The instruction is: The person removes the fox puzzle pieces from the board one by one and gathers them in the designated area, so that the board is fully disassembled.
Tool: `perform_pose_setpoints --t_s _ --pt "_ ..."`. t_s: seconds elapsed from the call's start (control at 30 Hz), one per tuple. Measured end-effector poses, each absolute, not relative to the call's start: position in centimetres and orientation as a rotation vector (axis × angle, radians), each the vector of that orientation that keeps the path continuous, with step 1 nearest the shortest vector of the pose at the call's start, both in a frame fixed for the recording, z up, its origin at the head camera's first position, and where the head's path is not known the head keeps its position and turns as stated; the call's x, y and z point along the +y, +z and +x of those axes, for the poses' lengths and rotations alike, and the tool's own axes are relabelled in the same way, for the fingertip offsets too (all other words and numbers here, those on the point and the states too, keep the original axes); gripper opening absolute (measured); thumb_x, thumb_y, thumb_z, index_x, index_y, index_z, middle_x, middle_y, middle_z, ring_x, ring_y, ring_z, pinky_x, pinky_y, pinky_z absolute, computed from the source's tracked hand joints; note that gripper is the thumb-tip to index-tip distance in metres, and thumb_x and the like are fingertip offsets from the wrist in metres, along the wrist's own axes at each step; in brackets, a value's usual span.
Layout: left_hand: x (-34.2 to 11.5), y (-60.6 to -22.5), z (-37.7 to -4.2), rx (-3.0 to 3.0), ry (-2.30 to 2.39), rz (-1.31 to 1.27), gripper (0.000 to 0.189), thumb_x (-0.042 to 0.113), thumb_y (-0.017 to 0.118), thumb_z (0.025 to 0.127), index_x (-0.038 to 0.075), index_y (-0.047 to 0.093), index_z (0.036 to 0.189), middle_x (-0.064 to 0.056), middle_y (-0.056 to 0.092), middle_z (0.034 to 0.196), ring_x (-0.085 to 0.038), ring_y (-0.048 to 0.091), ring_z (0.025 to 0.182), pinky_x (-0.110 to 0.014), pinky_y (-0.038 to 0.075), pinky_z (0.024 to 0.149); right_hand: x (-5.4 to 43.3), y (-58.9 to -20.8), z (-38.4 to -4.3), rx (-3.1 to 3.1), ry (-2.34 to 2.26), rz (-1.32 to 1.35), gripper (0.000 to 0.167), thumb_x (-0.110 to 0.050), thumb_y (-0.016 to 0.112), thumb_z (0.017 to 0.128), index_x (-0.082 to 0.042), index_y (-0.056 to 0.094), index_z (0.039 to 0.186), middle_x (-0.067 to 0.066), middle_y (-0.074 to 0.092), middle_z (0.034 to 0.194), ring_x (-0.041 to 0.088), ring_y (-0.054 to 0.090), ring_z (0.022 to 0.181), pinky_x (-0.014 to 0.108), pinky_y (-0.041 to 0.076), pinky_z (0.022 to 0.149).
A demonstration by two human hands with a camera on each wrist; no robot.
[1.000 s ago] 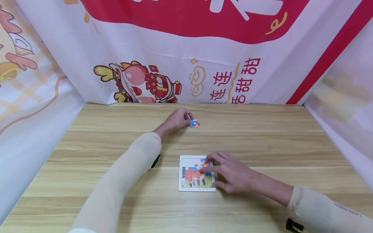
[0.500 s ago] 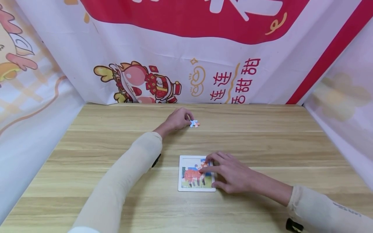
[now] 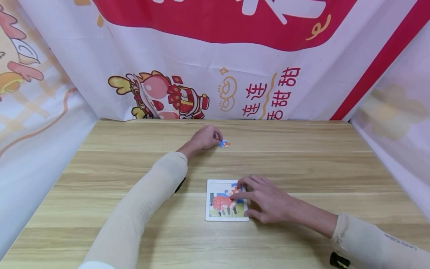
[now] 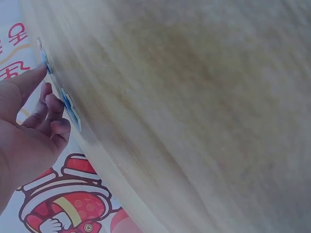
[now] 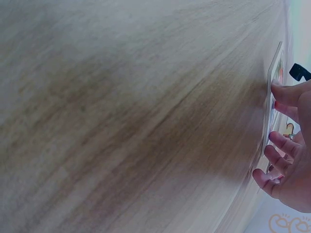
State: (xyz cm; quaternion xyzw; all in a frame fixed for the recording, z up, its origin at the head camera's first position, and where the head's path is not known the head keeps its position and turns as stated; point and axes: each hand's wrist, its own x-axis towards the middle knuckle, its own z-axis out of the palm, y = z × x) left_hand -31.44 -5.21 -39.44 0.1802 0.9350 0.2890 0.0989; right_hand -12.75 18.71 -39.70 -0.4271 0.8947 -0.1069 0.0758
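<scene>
At the table's far side, my left hand (image 3: 205, 137) pinches the edge of a small blue, white and orange puzzle piece (image 3: 224, 144). In the left wrist view its thumb tip meets one piece (image 4: 44, 56), while the curled other fingers lie beside another flat blue piece (image 4: 70, 109). Nearer, my right hand (image 3: 265, 198) rests on the right side of a white-framed jigsaw puzzle (image 3: 220, 218). One finger touches the red animal picture and the thumb lies at the frame's right edge. A bare white strip shows at the puzzle's upper left. The right wrist view sees the frame (image 5: 267, 111) edge-on.
A light wood table (image 3: 302, 160) spreads around both hands. Behind it hangs a white and red printed cloth (image 3: 208, 56), with more cloth at the left and right sides. Dark straps show at both forearms.
The puzzle piece at my left fingertips tilts slightly, its shine coming and going, and shifts a little nearer. My right hand and the framed puzzle stay put.
</scene>
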Motion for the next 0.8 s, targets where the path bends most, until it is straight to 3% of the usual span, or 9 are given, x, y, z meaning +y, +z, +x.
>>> perform_pose_setpoints --t_s 0.2,0.53,0.8 --pt "-5.6 -39.0 -31.2 2.75 0.919 0.532 0.017 0.01 0.072 0.097 0.009 0.078 0.113 -0.008 0.064 0.1 -0.021 0.055 0.092 -0.036 0.046 0.082 18.7 -39.8 -12.8 2.671 -0.327 -1.265 0.052 -0.036 0.076 0.094 -0.029 0.063 0.144 0.01 0.05 0.149 0.029 0.045 0.136 0.058 0.04 0.11" --pt "-6.3 -37.4 -27.6 2.663 0.948 0.819 0.014 0.005 0.072 0.095 0.002 0.077 0.108 -0.007 0.068 0.093 -0.021 0.06 0.086 -0.032 0.051 0.075 18.9 -39.7 -13.0 2.679 -0.374 -1.296 0.052 -0.036 0.077 0.092 -0.027 0.064 0.142 0.011 0.052 0.147 0.028 0.047 0.134 0.057 0.04 0.111" --pt "-7.0 -37.6 -23.8 2.596 0.871 1.048 0.011 0.007 0.073 0.095 0.004 0.078 0.105 0.0 0.066 0.083 -0.015 0.059 0.08 -0.029 0.051 0.073 18.7 -39.5 -13.2 2.669 -0.438 -1.258 0.05 -0.037 0.082 0.089 -0.024 0.07 0.136 0.007 0.057 0.141 0.027 0.05 0.132 0.056 0.04 0.112"
